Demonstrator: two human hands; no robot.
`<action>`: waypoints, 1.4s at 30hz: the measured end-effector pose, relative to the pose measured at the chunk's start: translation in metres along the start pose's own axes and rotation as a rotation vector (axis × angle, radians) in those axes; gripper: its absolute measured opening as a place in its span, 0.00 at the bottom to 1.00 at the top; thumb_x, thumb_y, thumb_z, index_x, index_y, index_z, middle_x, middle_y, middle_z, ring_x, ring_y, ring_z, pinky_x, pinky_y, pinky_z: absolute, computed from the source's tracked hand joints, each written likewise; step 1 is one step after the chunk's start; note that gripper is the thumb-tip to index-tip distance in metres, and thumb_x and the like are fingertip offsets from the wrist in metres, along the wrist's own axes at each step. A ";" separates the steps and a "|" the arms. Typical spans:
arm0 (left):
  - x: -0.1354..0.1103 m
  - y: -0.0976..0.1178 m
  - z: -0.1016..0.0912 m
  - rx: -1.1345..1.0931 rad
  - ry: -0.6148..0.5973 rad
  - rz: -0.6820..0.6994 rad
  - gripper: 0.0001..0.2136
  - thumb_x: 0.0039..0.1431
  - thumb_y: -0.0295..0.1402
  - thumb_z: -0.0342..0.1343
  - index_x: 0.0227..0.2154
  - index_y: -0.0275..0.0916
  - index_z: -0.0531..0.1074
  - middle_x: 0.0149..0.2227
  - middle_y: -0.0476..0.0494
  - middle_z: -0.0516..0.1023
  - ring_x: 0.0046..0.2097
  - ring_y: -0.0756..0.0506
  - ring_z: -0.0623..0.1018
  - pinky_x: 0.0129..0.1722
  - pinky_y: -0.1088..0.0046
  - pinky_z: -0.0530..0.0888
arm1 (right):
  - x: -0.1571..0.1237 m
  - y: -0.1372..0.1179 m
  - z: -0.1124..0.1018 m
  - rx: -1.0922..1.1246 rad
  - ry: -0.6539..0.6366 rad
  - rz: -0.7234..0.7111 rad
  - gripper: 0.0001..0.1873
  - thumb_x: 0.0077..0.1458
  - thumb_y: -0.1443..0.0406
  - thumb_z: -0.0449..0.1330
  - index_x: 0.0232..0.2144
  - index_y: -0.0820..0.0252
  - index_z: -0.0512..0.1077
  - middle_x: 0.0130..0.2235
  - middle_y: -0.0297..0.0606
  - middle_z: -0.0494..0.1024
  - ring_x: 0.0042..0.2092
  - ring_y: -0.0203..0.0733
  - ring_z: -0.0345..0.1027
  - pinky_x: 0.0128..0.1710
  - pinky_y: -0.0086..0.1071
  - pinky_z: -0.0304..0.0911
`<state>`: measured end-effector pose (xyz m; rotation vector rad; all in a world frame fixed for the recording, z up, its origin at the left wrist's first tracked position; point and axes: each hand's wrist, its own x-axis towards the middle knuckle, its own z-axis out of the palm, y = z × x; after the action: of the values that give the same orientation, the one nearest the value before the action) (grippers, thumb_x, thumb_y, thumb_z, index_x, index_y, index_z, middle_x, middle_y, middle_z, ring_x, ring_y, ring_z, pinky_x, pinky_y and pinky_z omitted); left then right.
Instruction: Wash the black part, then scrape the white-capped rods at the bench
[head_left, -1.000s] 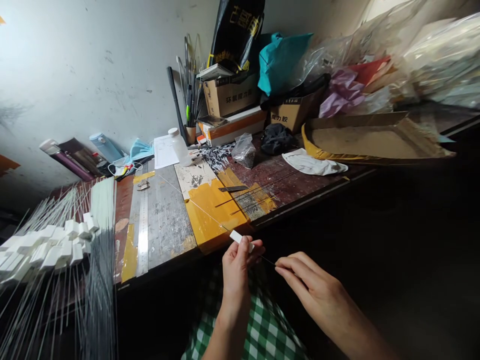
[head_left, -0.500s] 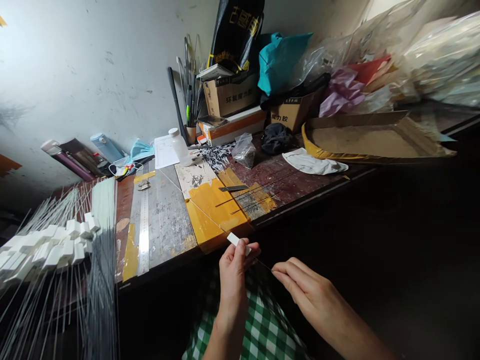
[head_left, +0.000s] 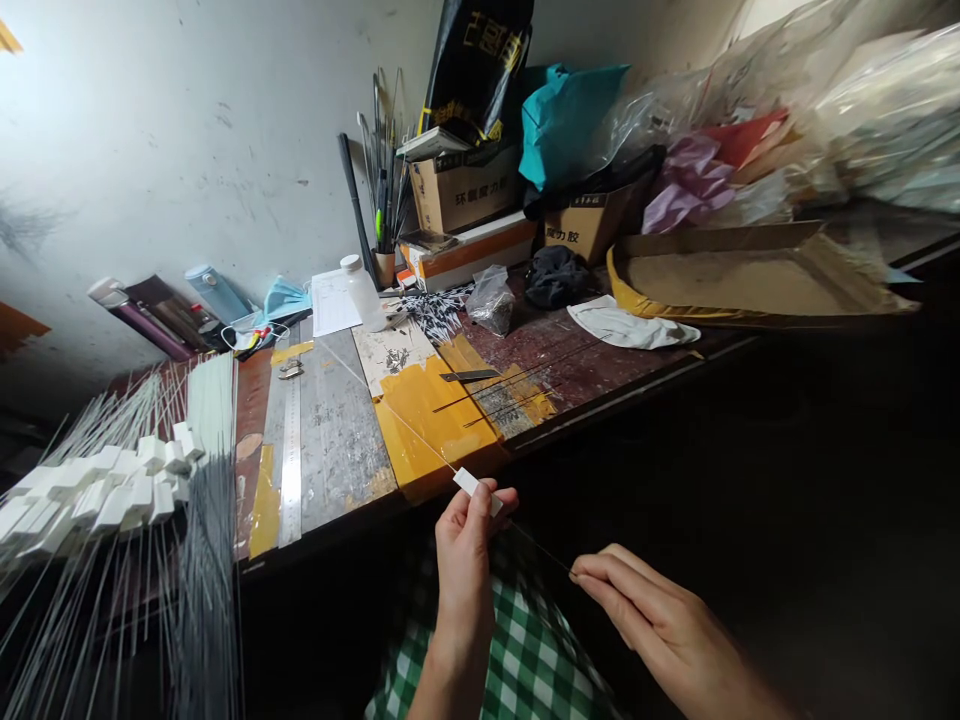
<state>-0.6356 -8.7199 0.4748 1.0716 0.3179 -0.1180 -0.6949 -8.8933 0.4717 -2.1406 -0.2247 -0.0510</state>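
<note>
The left hand (head_left: 466, 530) pinches a small white block (head_left: 472, 486) between thumb and fingertips, just off the near edge of the surface (head_left: 337, 440) and above a green checked cloth (head_left: 525, 660). A thin rod (head_left: 420, 432) runs through the block, out over the yellow patch on the surface and back toward the right hand (head_left: 645, 615), whose fingertips are closed on its near end. At far left lies a pile of similar white blocks on rods (head_left: 105, 490), beside a metal ruler (head_left: 289, 455).

The thin rod (head_left: 540, 548) is fading into the dark between both hands; the right forearm (head_left: 739, 695) is running off the bottom edge.
</note>
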 end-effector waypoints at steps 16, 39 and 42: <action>0.002 -0.013 0.006 -0.001 -0.019 -0.039 0.23 0.53 0.49 0.63 0.39 0.31 0.77 0.39 0.31 0.83 0.41 0.39 0.81 0.42 0.66 0.73 | 0.001 0.001 0.002 -0.004 0.060 -0.011 0.13 0.65 0.60 0.52 0.34 0.53 0.74 0.32 0.35 0.76 0.33 0.36 0.75 0.33 0.23 0.71; 0.010 -0.002 0.000 0.011 0.001 -0.050 0.22 0.55 0.48 0.62 0.40 0.32 0.75 0.41 0.33 0.83 0.42 0.40 0.81 0.41 0.68 0.71 | 0.017 0.002 0.023 -0.105 0.104 -0.043 0.10 0.66 0.62 0.51 0.34 0.54 0.70 0.34 0.35 0.72 0.33 0.37 0.72 0.33 0.29 0.69; 0.010 -0.003 0.003 0.019 -0.010 -0.057 0.21 0.55 0.49 0.62 0.39 0.32 0.76 0.41 0.33 0.83 0.42 0.40 0.81 0.41 0.68 0.71 | 0.018 0.001 0.023 -0.107 0.118 -0.064 0.13 0.67 0.61 0.49 0.34 0.55 0.72 0.33 0.36 0.73 0.32 0.37 0.73 0.32 0.29 0.70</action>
<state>-0.6266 -8.7231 0.4707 1.0806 0.3387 -0.1772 -0.6785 -8.8726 0.4602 -2.2278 -0.2264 -0.2302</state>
